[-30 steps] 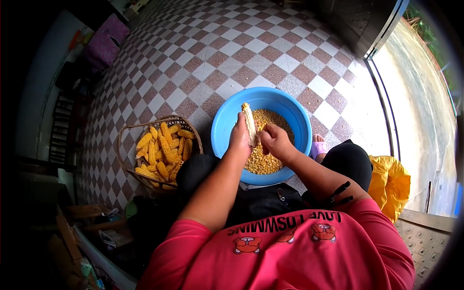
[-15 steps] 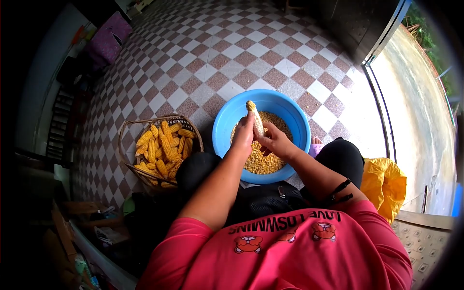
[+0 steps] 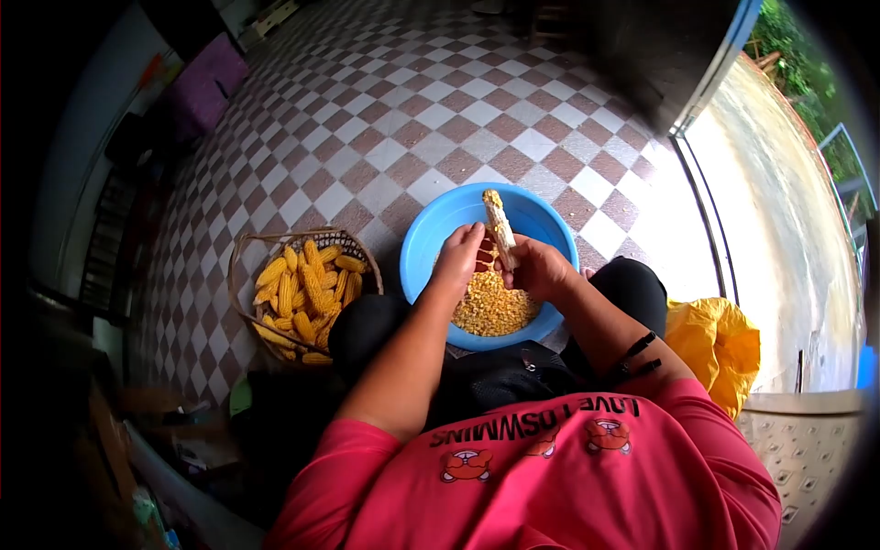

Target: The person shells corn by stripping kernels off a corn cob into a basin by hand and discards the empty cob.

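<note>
A mostly stripped corn cob (image 3: 500,229), pale with yellow kernels left near its top end, stands tilted above the blue basin (image 3: 426,234). My right hand (image 3: 543,268) is closed round its lower end. Just left of the cob is my left hand (image 3: 458,258), its thumb up and its fingers apart; the fingers are partly in shadow, and I see nothing held in them. Loose corn kernels (image 3: 495,307) cover the bottom of the basin beneath both hands.
A woven basket (image 3: 374,261) of whole yellow corn cobs (image 3: 312,286) stands left of my knee. On the right lies a yellow sack (image 3: 720,344) by the doorway. Checkered tile floor (image 3: 412,128) stretches ahead.
My left hand has come off the cob and moved slightly left. My right hand now grips the cob's lower end alone. The camera view has shifted a little.
</note>
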The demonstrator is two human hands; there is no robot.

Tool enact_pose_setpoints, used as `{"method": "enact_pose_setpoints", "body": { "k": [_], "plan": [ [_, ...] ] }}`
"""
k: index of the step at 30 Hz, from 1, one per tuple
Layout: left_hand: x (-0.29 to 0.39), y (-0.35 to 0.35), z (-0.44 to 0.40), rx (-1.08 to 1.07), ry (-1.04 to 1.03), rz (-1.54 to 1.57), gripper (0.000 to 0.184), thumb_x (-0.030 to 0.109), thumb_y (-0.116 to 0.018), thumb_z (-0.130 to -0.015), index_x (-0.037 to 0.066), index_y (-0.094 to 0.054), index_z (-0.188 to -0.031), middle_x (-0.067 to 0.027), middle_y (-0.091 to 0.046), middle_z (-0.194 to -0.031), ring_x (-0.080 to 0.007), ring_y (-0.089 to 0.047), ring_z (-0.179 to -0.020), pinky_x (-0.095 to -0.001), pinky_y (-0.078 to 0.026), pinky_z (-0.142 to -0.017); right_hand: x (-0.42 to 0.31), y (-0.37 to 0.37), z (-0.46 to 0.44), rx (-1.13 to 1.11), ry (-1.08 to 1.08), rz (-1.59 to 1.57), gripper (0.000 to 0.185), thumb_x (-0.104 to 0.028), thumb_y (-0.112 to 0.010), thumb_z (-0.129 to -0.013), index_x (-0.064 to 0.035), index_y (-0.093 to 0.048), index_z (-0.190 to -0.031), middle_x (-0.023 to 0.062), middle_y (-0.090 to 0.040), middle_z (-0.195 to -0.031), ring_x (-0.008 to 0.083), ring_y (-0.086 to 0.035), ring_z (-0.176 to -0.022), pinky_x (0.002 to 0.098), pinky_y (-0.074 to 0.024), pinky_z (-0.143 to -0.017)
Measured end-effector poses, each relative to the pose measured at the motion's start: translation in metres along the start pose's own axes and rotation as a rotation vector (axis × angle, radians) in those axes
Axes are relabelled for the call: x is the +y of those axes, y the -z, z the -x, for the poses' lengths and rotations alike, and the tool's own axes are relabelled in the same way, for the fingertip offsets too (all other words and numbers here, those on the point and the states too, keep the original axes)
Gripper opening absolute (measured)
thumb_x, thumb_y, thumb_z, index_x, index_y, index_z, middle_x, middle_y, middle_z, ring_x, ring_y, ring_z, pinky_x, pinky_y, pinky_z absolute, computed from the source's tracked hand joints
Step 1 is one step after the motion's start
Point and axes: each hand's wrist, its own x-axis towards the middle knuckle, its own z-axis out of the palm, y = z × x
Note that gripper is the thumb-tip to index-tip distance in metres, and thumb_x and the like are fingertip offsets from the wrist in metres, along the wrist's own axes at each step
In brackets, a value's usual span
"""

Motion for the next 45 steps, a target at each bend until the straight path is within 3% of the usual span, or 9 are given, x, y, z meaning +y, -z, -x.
{"method": "enact_pose_setpoints", "body": {
  "k": [5,9,20,25,29,33,35,40,45],
  "plan": [
    [-0.012,0.011,-0.005,-0.006,0.091,-0.249,0.022,0.029,-0.050,-0.090,0.008,-0.055,-0.090,-0.0011,-0.053,-0.075,-0.0103,-0.052,-0.059,-0.0234,-0.042,-0.051,-0.041,0.020,0.057,0.072,0.220,-0.103,0.041,-0.027,-0.048,-0.081,-0.0052,-0.048,-0.116,0.0073,-0.056,-0.078,0.0179,-0.054,-0.061,0.0316,-0.0455,-0.061],
    [-0.015,0.009,-0.001,-0.078,0.154,-0.357,0.022,0.028,-0.049,-0.091,0.007,-0.051,-0.091,-0.0013,-0.052,-0.074,-0.0077,-0.049,-0.056,-0.0210,-0.039,-0.049,-0.076,0.091,0.162,-0.006,0.407,-0.264,0.015,-0.024,-0.050,-0.083,-0.0108,-0.048,-0.088,0.0006,-0.050,-0.071,0.0123,-0.047,-0.059,0.0271,-0.0406,-0.059],
    [-0.022,0.007,0.007,-0.196,0.206,-0.550,0.029,0.031,-0.047,-0.092,0.003,-0.054,-0.097,-0.0033,-0.053,-0.078,-0.0096,-0.053,-0.059,-0.0215,-0.042,-0.051,0.035,0.169,0.442,1.458,0.535,-0.502,0.023,-0.032,-0.055,-0.080,-0.0103,-0.050,-0.077,0.0027,-0.049,-0.061,0.0133,-0.045,-0.050,0.0281,-0.0417,-0.050],
    [-0.030,0.017,0.004,-0.171,0.190,-0.545,0.027,0.030,-0.048,-0.091,0.004,-0.054,-0.095,-0.0033,-0.054,-0.077,-0.0096,-0.053,-0.059,-0.0219,-0.042,-0.051,0.073,0.279,0.526,1.217,0.456,-0.450,0.026,-0.038,-0.058,-0.080,-0.0126,-0.053,-0.085,0.0028,-0.057,-0.068,0.0155,-0.053,-0.057,0.0285,-0.0441,-0.051],
    [-0.026,0.022,0.009,-0.154,0.186,-0.528,0.024,0.028,-0.048,-0.090,0.004,-0.054,-0.091,-0.0032,-0.054,-0.077,-0.0099,-0.052,-0.059,-0.0228,-0.043,-0.052,0.036,0.230,0.492,1.725,0.314,-0.084,0.036,-0.035,-0.057,-0.080,-0.0108,-0.050,-0.106,0.0042,-0.054,-0.087,0.0171,-0.054,-0.072,0.0308,-0.0460,-0.054],
    [-0.022,0.024,0.017,-0.117,0.175,-0.568,0.026,0.031,-0.049,-0.089,0.006,-0.054,-0.091,-0.0035,-0.055,-0.080,-0.0107,-0.053,-0.062,-0.0237,-0.045,-0.054,0.019,0.208,0.449,1.696,0.181,0.244,0.031,-0.022,-0.053,-0.082,-0.0111,-0.052,-0.111,0.0049,-0.054,-0.096,0.0163,-0.055,-0.072,0.0290,-0.0471,-0.055],
    [-0.024,0.024,0.020,-0.071,0.189,-0.572,0.025,0.030,-0.051,-0.088,0.005,-0.055,-0.089,-0.0019,-0.053,-0.072,-0.0094,-0.052,-0.056,-0.0235,-0.043,-0.048,0.011,0.192,0.420,1.516,0.343,0.387,0.027,-0.014,-0.049,-0.083,-0.0074,-0.054,-0.108,0.0049,-0.055,-0.089,0.0138,-0.053,-0.062,0.0259,-0.0467,-0.054],
    [-0.055,0.038,0.015,-0.095,0.491,-0.509,0.033,0.038,-0.053,-0.085,0.010,-0.051,-0.102,-0.0035,-0.055,-0.087,-0.0160,-0.057,-0.071,-0.0355,-0.048,-0.067,-0.024,0.141,0.348,1.212,0.553,0.664,0.017,-0.004,-0.045,-0.088,-0.0036,-0.057,-0.099,-0.0009,-0.046,-0.059,0.0061,-0.044,-0.052,0.0198,-0.0384,-0.050],
    [-0.115,0.050,0.020,-0.119,0.806,-0.416,0.038,0.038,-0.053,-0.080,0.007,-0.051,-0.103,-0.0122,-0.056,-0.100,-0.0277,-0.058,-0.086,-0.0523,-0.042,-0.079,-0.072,0.086,0.281,1.062,0.720,0.708,0.031,-0.004,-0.048,-0.085,-0.0052,-0.050,-0.116,0.0052,-0.052,-0.081,0.0112,-0.053,-0.074,0.0237,-0.0469,-0.074]
  ]
}}
